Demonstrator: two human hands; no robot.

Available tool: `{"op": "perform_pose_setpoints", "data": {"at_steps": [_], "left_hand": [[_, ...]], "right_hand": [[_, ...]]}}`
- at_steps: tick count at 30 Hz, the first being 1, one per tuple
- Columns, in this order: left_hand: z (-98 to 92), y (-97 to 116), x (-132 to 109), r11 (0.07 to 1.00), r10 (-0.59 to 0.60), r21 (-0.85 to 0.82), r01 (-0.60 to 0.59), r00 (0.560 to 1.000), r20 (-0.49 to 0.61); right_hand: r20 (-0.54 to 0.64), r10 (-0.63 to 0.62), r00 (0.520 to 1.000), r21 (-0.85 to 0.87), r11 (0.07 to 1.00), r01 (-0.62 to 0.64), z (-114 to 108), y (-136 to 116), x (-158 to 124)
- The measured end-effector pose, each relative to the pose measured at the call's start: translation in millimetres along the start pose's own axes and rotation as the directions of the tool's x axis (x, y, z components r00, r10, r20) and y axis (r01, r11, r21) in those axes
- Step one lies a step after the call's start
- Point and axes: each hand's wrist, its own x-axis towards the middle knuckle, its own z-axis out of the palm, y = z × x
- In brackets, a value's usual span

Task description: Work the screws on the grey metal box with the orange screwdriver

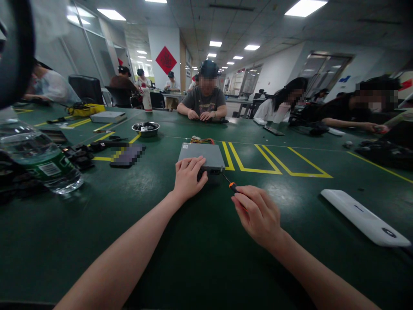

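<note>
A grey metal box (203,156), like a power supply with coloured wires at its far end, lies on the green table (200,241). My left hand (189,176) rests on its near corner, fingers curled over the edge and holding it down. My right hand (258,215) is closed around a screwdriver (231,185) with an orange and black handle. Its thin shaft points at the box's near right corner.
A clear water bottle (38,161) lies at the left beside black parts. A metal bowl (146,127) stands behind the box. A white flat device (364,217) lies at the right. Yellow tape lines mark the table. Several people sit along the far side.
</note>
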Motion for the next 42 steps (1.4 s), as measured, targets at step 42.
{"op": "perform_pose_setpoints", "data": {"at_steps": [42], "left_hand": [[1.9, -2.0, -0.5, 1.000, 0.008, 0.027, -0.008, 1.000, 0.008]], "right_hand": [[0.150, 0.094, 0.984, 0.041, 0.994, -0.102, -7.0, -12.3, 5.2]]}}
